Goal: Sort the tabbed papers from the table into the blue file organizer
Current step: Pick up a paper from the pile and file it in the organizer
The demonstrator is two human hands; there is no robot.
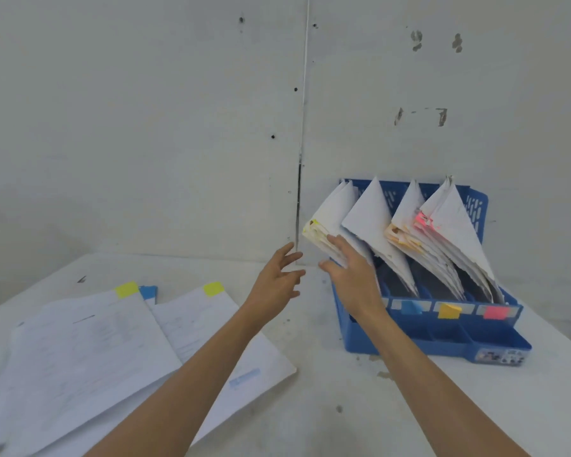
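Observation:
The blue file organizer stands on the white table at the right, by the wall. Its slots hold leaning paper stacks: a yellow-tabbed stack in the leftmost slot, then a plain one, an orange-tabbed one and a pink-tabbed one. My right hand lies with straight fingers on the yellow-tabbed stack in the leftmost slot. My left hand hovers open just left of the organizer, holding nothing. Loose tabbed papers lie spread on the table at the left, two with yellow tabs and one with a blue tab.
Blue, yellow and pink labels mark the organizer's front. The white wall stands right behind it, with a dark vertical seam. A bare strip of table lies between the loose papers and the organizer.

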